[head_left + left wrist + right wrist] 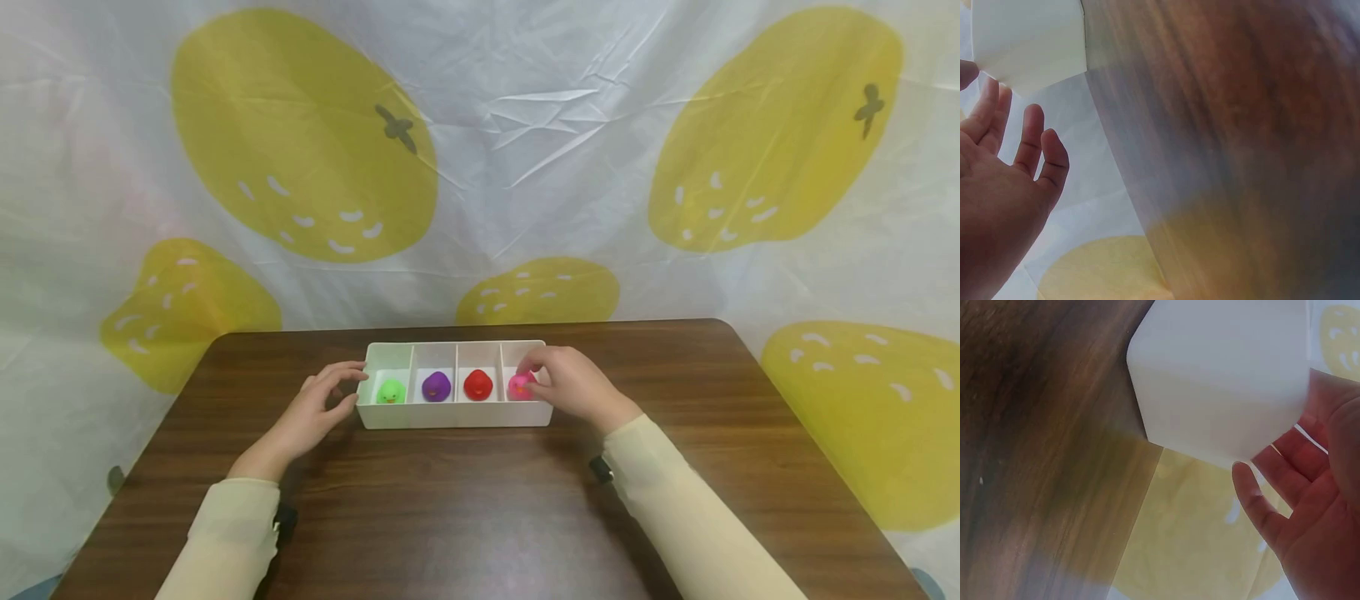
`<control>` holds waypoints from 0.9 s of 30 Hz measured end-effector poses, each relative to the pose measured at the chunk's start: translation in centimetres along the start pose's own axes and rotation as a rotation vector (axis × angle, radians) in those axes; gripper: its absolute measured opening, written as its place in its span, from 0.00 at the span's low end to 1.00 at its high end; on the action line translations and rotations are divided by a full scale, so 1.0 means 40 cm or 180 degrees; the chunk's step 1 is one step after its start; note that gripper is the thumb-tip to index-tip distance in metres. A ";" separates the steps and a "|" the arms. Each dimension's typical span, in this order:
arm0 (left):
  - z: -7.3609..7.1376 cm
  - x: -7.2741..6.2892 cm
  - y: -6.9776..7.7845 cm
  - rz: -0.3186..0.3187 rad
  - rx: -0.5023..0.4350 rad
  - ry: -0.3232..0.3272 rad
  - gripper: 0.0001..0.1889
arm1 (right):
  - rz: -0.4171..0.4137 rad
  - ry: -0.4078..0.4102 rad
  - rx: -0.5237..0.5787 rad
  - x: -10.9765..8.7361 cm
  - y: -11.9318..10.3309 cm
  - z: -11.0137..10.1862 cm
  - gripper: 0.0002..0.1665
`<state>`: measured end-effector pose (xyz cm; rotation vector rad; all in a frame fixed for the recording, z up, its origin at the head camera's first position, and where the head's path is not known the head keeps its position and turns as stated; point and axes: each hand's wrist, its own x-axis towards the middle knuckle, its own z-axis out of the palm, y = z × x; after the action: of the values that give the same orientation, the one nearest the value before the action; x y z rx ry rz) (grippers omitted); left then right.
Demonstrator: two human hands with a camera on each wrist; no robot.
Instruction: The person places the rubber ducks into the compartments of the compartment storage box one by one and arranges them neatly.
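A white divided box (pixel 453 416) stands on the table, with one small toy duck in each compartment. From left to right they are a green duck (pixel 391 392), a purple duck (pixel 437 387), a red duck (pixel 478 385) and a pink duck (pixel 519 386). My left hand (pixel 311 414) is at the box's left end, fingertips at its wall and fingers loosely extended. Over the right end reaches my right hand (pixel 577 383), its thumb and index finger pinching the pink duck. In the right wrist view the box wall (pixel 1222 381) hides those fingertips and the duck.
The brown wooden table (pixel 465 508) extends around the box, its far edge just behind it. A white cloth (pixel 525 167) printed with large yellow fruit hangs behind the table.
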<state>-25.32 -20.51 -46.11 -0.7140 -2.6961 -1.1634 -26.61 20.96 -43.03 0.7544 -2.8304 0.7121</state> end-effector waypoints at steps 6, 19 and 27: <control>-0.003 -0.001 0.000 0.0007 0.0006 -0.0011 0.17 | -0.0070 -0.0117 -0.0140 0.012 0.005 0.002 0.07; 0.001 -0.002 -0.005 0.0033 0.0061 0.0034 0.17 | -0.0122 -0.0223 -0.0350 0.031 0.012 0.008 0.08; -0.009 -0.001 0.001 -0.0043 0.0071 -0.0019 0.17 | -0.0151 -0.0213 -0.0511 0.036 -0.005 0.002 0.07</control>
<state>-25.29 -20.79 -45.85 -0.6984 -2.7186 -1.1340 -27.74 20.13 -42.70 0.8295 -2.8749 0.4540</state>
